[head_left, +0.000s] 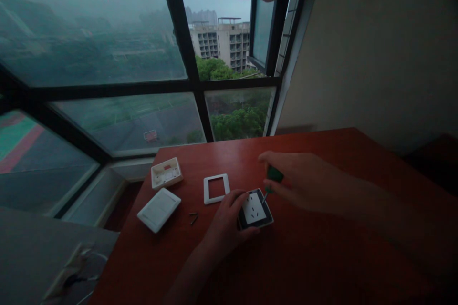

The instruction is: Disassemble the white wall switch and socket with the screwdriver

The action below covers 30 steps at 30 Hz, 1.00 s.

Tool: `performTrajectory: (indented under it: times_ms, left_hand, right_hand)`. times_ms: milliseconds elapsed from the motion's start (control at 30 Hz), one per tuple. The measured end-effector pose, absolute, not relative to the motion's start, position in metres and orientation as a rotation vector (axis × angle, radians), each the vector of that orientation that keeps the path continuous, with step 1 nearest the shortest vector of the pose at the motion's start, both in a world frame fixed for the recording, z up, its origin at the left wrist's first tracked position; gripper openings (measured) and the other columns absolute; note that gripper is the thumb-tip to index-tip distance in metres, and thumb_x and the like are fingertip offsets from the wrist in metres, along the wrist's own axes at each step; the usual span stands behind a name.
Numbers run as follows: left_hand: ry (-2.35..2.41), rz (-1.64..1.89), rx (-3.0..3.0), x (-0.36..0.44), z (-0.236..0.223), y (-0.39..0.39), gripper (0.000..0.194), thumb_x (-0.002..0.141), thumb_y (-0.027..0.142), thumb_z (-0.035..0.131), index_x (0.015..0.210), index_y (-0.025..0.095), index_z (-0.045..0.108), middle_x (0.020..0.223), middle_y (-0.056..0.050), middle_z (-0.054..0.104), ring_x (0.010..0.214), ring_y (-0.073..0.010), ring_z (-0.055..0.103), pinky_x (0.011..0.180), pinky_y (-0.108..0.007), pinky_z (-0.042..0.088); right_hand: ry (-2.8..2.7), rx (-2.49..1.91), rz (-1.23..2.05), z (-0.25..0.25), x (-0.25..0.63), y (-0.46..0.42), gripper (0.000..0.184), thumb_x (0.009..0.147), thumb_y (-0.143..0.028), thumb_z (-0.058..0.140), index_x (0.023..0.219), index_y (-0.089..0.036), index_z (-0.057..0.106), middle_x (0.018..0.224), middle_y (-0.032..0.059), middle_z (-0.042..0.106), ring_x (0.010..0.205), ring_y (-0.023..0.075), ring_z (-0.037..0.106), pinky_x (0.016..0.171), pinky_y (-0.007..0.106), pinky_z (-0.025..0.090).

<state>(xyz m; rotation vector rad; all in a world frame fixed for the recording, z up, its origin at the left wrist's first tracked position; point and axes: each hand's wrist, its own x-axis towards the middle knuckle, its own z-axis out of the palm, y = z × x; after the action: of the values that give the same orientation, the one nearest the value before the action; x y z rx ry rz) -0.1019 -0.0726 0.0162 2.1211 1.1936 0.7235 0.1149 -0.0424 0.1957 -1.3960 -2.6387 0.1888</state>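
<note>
On the reddish-brown table [286, 248] lies a wall socket [255, 209] with a white face and a dark surround, set in a pale box. My left hand [231, 217] grips it from the left, fingers over the far edge and thumb along the near edge. Above its right side, my right hand [291, 178] is closed around a screwdriver [275, 174] with a green handle. The shaft slants down to the socket's right edge; whether the tip sits in a screw is too small to tell. A white frame [206, 190] lies just beyond my left hand.
Two screws [193, 219] lie left of my left hand. Farther left are a white cover plate [159, 209] and an open white mounting box [166, 174]. Windows rise behind the table, a wall [375, 57] stands right, and a power strip with cables [71, 271] is low at left.
</note>
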Motion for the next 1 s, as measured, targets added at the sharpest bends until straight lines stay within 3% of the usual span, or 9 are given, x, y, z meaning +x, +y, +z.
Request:
performTrajectory:
  times_ms: [100,167,233,367,500,567,667,800,1000]
  left_hand:
    - [1.184,0.723,2.121,-0.102,0.018,-0.073,0.079,0.063,0.022,0.084,0.133,0.024,0.046,0.138,-0.011,0.045,0.124,-0.0317,0.047,0.104,-0.049,0.042]
    - [1.186,0.715,2.119,-0.102,0.019,-0.073,0.078,0.063,0.022,0.084,0.132,0.024,0.046,0.137,-0.011,0.045,0.123,-0.0319,0.048,0.103,-0.049,0.043]
    - [1.187,0.716,2.121,-0.102,0.019,-0.073,0.079,0.063,0.022,0.084,0.132,0.024,0.046,0.137,-0.011,0.045,0.123,-0.0315,0.048,0.103,-0.048,0.043]
    - [1.183,0.728,2.131,-0.102,0.016,-0.073,0.081,0.062,0.023,0.085,0.133,0.024,0.045,0.137,-0.011,0.045,0.123,-0.031,0.048,0.104,-0.049,0.042]
    - [1.19,0.709,2.127,-0.103,0.014,-0.072,0.082,0.061,0.022,0.086,0.133,0.024,0.046,0.138,-0.011,0.045,0.124,-0.0309,0.047,0.103,-0.047,0.043]
    - [1.195,0.715,2.128,-0.103,0.014,-0.072,0.082,0.061,0.023,0.086,0.133,0.024,0.046,0.138,-0.01,0.045,0.124,-0.0306,0.047,0.104,-0.046,0.043]
    - [1.2,0.728,2.128,-0.103,0.014,-0.073,0.083,0.061,0.023,0.086,0.134,0.025,0.046,0.138,-0.01,0.045,0.124,-0.0307,0.048,0.103,-0.046,0.044]
    - [1.2,0.718,2.132,-0.104,0.014,-0.073,0.083,0.062,0.023,0.085,0.135,0.024,0.045,0.139,-0.011,0.044,0.125,-0.0311,0.046,0.105,-0.048,0.042]
    - [1.187,0.705,2.142,-0.104,0.014,-0.073,0.082,0.063,0.023,0.084,0.134,0.024,0.044,0.139,-0.011,0.043,0.125,-0.031,0.046,0.105,-0.048,0.042]
  right_hand:
    - [-2.635,-1.63,-0.13,0.197,0.106,-0.043,0.031,0.091,-0.048,0.048,0.087,-0.02,0.062,0.074,0.0057,0.069,0.063,0.0239,0.064,0.05,0.031,0.036]
    - [-2.671,-1.576,-0.092,0.198,0.107,-0.041,0.025,0.091,-0.041,0.05,0.084,-0.021,0.062,0.074,0.0038,0.069,0.063,0.0219,0.064,0.05,0.03,0.035]
    - [-2.681,-1.414,0.095,0.198,0.112,-0.04,0.014,0.088,-0.027,0.054,0.099,-0.023,0.062,0.09,0.0026,0.071,0.077,0.0197,0.066,0.059,0.028,0.041]
    - [-2.661,-1.278,0.273,0.197,0.118,-0.039,0.047,0.082,-0.021,0.058,0.129,-0.022,0.049,0.12,0.0059,0.066,0.102,0.0203,0.064,0.074,0.027,0.046]
    - [-2.597,-1.683,-0.14,0.196,0.113,-0.037,0.032,0.089,-0.048,0.05,0.094,-0.019,0.063,0.079,0.0081,0.071,0.069,0.0269,0.067,0.051,0.03,0.037]
    - [-2.642,-1.665,-0.149,0.197,0.112,-0.035,0.032,0.092,-0.046,0.046,0.082,-0.02,0.062,0.072,0.0059,0.069,0.064,0.0246,0.065,0.049,0.03,0.034]
    - [-2.694,-1.384,0.126,0.198,0.118,-0.034,0.014,0.089,-0.028,0.052,0.098,-0.023,0.061,0.095,0.0036,0.071,0.084,0.0219,0.066,0.062,0.029,0.042]
    - [-2.646,-1.177,0.363,0.195,0.122,-0.036,0.045,0.082,-0.02,0.057,0.127,-0.023,0.049,0.121,0.0048,0.065,0.104,0.0191,0.063,0.078,0.027,0.045]
    - [-2.613,-1.56,-0.062,0.191,0.115,-0.034,0.026,0.088,-0.045,0.053,0.084,-0.021,0.061,0.075,0.0043,0.07,0.066,0.0223,0.065,0.051,0.029,0.035]
